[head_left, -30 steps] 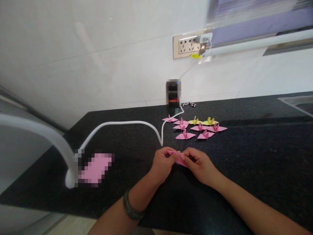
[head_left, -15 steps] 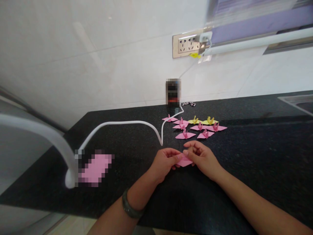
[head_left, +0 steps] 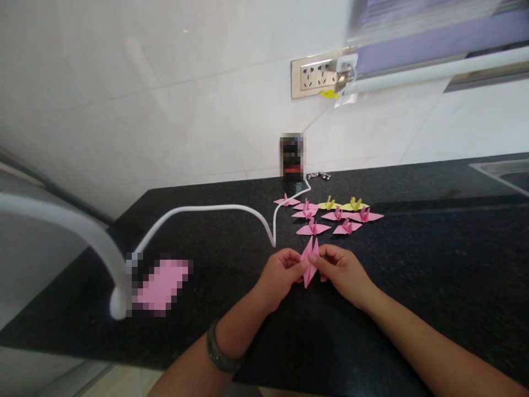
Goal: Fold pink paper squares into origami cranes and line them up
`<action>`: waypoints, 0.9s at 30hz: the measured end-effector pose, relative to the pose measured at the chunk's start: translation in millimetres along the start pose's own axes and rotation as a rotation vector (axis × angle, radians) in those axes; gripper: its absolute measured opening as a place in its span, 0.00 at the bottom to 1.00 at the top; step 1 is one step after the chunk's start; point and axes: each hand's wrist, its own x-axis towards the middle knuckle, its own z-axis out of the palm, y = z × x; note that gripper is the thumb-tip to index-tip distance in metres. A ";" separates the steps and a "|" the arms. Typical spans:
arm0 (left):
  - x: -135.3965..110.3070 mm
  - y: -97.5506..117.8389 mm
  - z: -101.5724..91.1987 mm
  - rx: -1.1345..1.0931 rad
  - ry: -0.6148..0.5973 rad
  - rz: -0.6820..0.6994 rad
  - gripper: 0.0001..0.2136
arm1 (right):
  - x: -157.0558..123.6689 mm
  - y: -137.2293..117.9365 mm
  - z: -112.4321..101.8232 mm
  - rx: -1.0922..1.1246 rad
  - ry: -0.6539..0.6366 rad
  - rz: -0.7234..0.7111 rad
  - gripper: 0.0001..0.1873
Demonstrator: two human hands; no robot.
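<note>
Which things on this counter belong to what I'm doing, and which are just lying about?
In use: pink folded paper, pinched between left hand and right hand; finished paper cranes behind it.
Lying about: white cable, wall socket, pixelated dark object against the wall.

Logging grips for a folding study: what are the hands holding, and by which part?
A folded pink paper, upright, pinched at its middle between the left hand and the right hand, one on each side.

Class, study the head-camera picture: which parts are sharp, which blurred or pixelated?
Head view: the folded pink paper piece between left hand and right hand is sharp; mosaic blocks mask a pink patch and a dark object at the wall; the purple band top right is smeared.
</note>
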 end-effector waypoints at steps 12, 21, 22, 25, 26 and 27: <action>0.5 -0.7 -2.5 0.109 0.018 0.001 0.14 | -1.4 -1.4 0.9 -0.135 -0.050 -0.143 0.12; -0.5 1.5 -0.8 0.166 0.065 0.036 0.12 | -2.4 6.8 2.3 -0.274 0.061 -0.133 0.10; -0.7 1.6 -0.7 0.177 0.066 0.034 0.12 | -2.6 6.9 2.3 -0.309 0.086 -0.152 0.09; -0.6 1.7 -0.4 0.190 0.081 0.043 0.12 | -2.9 6.5 2.1 -0.395 0.166 -0.202 0.07; -0.5 1.6 -0.3 0.191 0.088 0.050 0.12 | -2.9 6.2 1.8 -0.422 0.180 -0.222 0.06; -0.3 1.4 -0.2 0.191 0.094 0.059 0.12 | -2.8 5.8 1.5 -0.448 0.189 -0.247 0.06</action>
